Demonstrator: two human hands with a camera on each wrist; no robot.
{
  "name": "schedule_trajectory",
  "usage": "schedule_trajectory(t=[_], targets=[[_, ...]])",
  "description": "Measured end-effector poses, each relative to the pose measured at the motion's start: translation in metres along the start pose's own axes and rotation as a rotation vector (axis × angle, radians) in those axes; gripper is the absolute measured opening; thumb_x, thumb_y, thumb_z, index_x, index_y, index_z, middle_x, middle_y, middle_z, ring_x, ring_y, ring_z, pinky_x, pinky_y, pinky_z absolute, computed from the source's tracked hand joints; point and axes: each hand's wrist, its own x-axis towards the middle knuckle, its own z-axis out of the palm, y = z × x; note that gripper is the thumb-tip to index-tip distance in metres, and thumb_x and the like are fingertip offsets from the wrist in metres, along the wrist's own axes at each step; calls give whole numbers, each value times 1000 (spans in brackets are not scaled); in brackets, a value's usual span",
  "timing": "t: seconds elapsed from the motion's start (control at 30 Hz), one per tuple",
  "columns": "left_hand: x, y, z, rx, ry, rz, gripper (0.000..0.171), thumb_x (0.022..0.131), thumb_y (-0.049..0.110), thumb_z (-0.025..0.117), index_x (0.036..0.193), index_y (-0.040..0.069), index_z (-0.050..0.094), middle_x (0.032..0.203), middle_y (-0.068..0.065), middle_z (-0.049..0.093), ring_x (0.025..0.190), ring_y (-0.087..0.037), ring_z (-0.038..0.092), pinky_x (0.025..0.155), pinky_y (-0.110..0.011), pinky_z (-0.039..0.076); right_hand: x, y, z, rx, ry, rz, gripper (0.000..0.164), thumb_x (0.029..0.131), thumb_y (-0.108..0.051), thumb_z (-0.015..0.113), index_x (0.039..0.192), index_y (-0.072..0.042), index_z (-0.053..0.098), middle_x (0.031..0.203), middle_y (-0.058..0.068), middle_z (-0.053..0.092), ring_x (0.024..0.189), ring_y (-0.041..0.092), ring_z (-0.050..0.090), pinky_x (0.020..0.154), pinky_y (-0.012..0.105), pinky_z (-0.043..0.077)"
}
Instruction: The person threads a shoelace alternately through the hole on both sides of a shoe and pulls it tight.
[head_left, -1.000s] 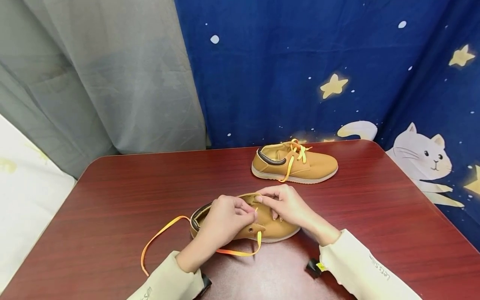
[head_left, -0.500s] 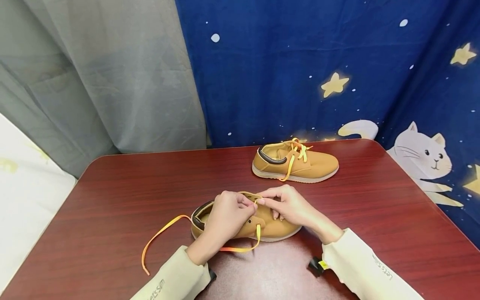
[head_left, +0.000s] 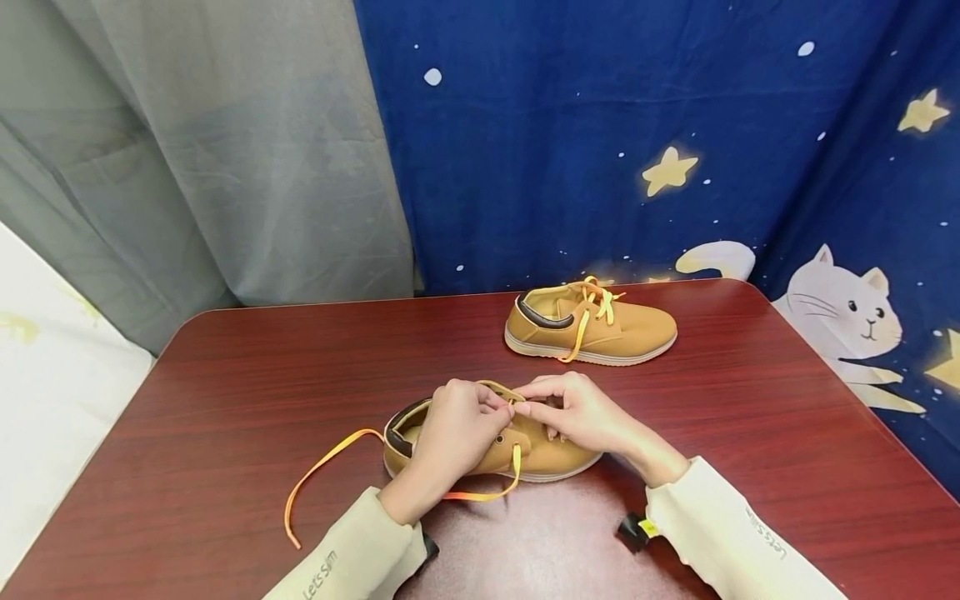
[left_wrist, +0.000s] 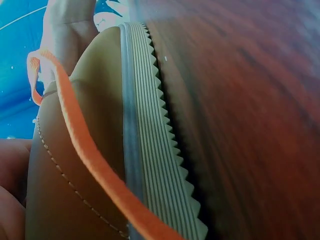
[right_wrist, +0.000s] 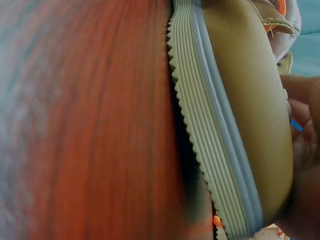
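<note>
A tan lace-up shoe [head_left: 562, 462] sits on the table with its toe to the right. Its orange-yellow shoelace [head_left: 517, 467] hangs from an eyelet on the near flap, and a loose end curls out to the left. Over the shoe's opening, my left hand [head_left: 457, 427] pinches the other part of the lace, mostly covered by the fingertips. My right hand [head_left: 583, 414] holds the far eyelet flap between thumb and index finger, the two hands' fingertips meeting there. In the left wrist view the lace [left_wrist: 82, 140] crosses the shoe's side above the ridged sole [left_wrist: 150, 125].
A second tan shoe [head_left: 637, 329], laced and tied in a bow, stands toward the table's back edge. Grey [head_left: 285, 167] and blue star-patterned [head_left: 525, 150] curtains hang behind the dark red wooden table [head_left: 300, 358].
My left hand has brought the lace end up and away to the far flap, against the right fingertips. The right hand has barely moved. The near shoe has shifted slightly.
</note>
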Motion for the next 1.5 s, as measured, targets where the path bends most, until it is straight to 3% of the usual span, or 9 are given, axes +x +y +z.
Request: schedule_trajectory(t=[0.1, 0.17, 0.23, 0.33, 0.43, 0.6, 0.9, 1.2, 1.5], targets=[[1, 1, 0, 0, 7, 8, 11, 82, 15, 74, 72, 15, 79, 64, 6, 72, 57, -2, 57, 53, -22, 46, 0, -1, -2, 16, 6, 20, 25, 102, -24, 59, 118, -13, 75, 77, 5, 70, 50, 8, 56, 50, 27, 51], [2, 1, 1, 4, 12, 8, 12, 83, 16, 75, 71, 15, 78, 62, 7, 70, 54, -3, 54, 50, -22, 43, 1, -3, -1, 46, 36, 79, 30, 105, -28, 54, 114, -10, 76, 61, 4, 64, 47, 10, 54, 48, 28, 50], [2, 1, 1, 7, 16, 10, 13, 83, 16, 75, 71, 15, 78, 61, 7, 68, 52, -4, 51, 47, -22, 40, 3, -7, 1, 67, 79, 159, 35, 105, -35, 53, 100, -11, 78, 49, 0, 53, 45, 10, 50, 45, 26, 45], [2, 0, 2, 14, 22, 3, 13, 84, 16, 75, 71, 15, 78, 60, 8, 67, 50, -5, 51, 46, -23, 39, 8, -11, 6, 128, 135, 260, 35, 100, -39, 61, 89, -11, 78, 47, -5, 48, 45, 9, 46, 43, 23, 40], [2, -1, 3, 19, 26, 0, 12, 83, 16, 75, 71, 15, 78, 59, 8, 67, 50, -4, 53, 47, -23, 42, 11, -12, 8, 180, 146, 289, 24, 96, -30, 69, 90, -8, 78, 55, -6, 53, 46, 7, 45, 44, 21, 38], [1, 0, 4, 39, 43, 27, 13, 82, 14, 74, 69, 16, 77, 57, 9, 66, 50, -2, 52, 48, -22, 43, 11, -11, 12, 197, 183, 276, 19, 93, -21, 72, 92, -3, 78, 62, -3, 58, 46, 6, 47, 45, 21, 39], [-1, 1, 4, 86, 72, 31, 10, 80, 16, 76, 70, 17, 77, 63, 8, 70, 53, -1, 52, 49, -21, 43, 8, -14, 21, 25, 284, 173, 15, 95, -18, 70, 86, -10, 79, 58, 3, 66, 43, 6, 56, 44, 25, 49], [-2, 1, 4, 118, 74, 45, 10, 82, 22, 77, 74, 17, 78, 68, 8, 73, 59, -2, 58, 53, -22, 46, 9, -16, 22, 33, 323, 175, 19, 96, -24, 69, 84, -12, 77, 52, 2, 64, 44, 10, 59, 45, 26, 51], [-3, 1, 3, 139, 70, 46, 10, 82, 24, 78, 78, 16, 78, 69, 7, 73, 58, -4, 57, 52, -22, 44, 11, -17, 23, 98, 365, 252, 22, 100, -27, 64, 92, -8, 71, 49, 1, 62, 42, 10, 58, 43, 25, 49]])
